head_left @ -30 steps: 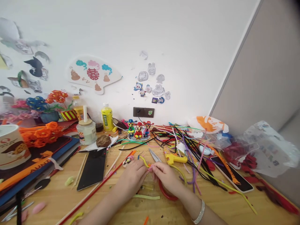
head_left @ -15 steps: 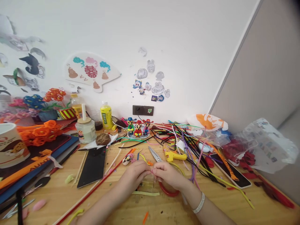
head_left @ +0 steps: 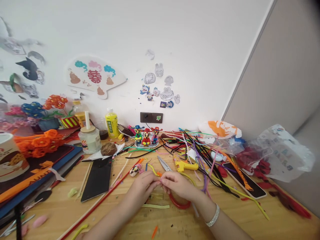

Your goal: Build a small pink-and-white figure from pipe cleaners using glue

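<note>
My left hand (head_left: 143, 184) and my right hand (head_left: 178, 184) meet fingertip to fingertip above the middle of the table. Both are closed in a pinch around a small pink piece, mostly hidden by the fingers; its kind is unclear. Beneath my right hand lie scissors (head_left: 165, 164), blades pointing away, with a red handle showing below the wrist. A yellow hot glue gun (head_left: 186, 165) rests just beyond that hand. Near my left hand is a small white, black and pink figure part (head_left: 134, 171). A pale yellow strip (head_left: 156, 206) lies below both hands.
Three colourful figurines (head_left: 146, 137) stand at the back beside tangled pipe cleaners (head_left: 200, 153). To the left are a black phone (head_left: 97, 180), a candle jar (head_left: 89, 140), a yellow bottle (head_left: 112, 123) and a paper cup (head_left: 11, 158). Another phone (head_left: 246, 181) lies right.
The whole view has shifted slightly. My hands stay together, with the fingertips moved only a little around the pink piece.
</note>
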{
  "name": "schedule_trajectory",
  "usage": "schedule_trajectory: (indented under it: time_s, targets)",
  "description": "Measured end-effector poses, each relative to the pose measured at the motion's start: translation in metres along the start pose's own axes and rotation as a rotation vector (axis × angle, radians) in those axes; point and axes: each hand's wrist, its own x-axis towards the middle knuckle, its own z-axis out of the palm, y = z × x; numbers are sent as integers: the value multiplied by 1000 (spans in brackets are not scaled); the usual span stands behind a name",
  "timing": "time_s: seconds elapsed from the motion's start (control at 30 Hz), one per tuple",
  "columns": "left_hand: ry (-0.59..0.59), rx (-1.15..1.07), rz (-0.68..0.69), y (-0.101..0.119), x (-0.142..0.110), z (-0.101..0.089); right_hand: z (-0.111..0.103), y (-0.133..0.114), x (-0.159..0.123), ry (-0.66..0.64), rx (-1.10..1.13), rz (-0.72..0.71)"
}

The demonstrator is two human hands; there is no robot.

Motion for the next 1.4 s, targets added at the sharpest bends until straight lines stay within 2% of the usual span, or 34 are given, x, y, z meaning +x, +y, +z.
schedule_trajectory:
  time_s: [0.1, 0.23, 0.3, 0.47, 0.6, 0.67, 0.83, 1.1, 1.27, 1.4]
  targets:
    - [-4, 30, 13, -4, -2, 3, 2, 1, 1, 63, -22, -16]
    - [-36, 96, 54, -6, -4, 3, 0, 6, 3, 81, -63, -24]
    - [-67, 153, 133, -5, -5, -1, -1, 8, 3, 66, -95, -22]
    - [-179, 331, 445, 4, -5, -14, -2, 7, 1, -37, -166, -25]
    - [-219, 440, 578, 7, -6, -13, -5, 4, -1, -129, -210, -49]
    - [-211, 426, 554, 5, -7, -10, -7, 2, -1, -148, -216, -58]
    - [-176, 364, 305, -1, -6, -9, -15, 3, 0, -58, -257, -86]
    - [-140, 551, 356, 2, -5, -8, -14, 8, 1, -4, -305, -114]
    - [-129, 676, 439, 4, -4, -10, -8, 8, 2, 30, -281, -66]
    - [-111, 667, 455, 6, -4, -12, -2, 5, 2, 52, -249, -51]
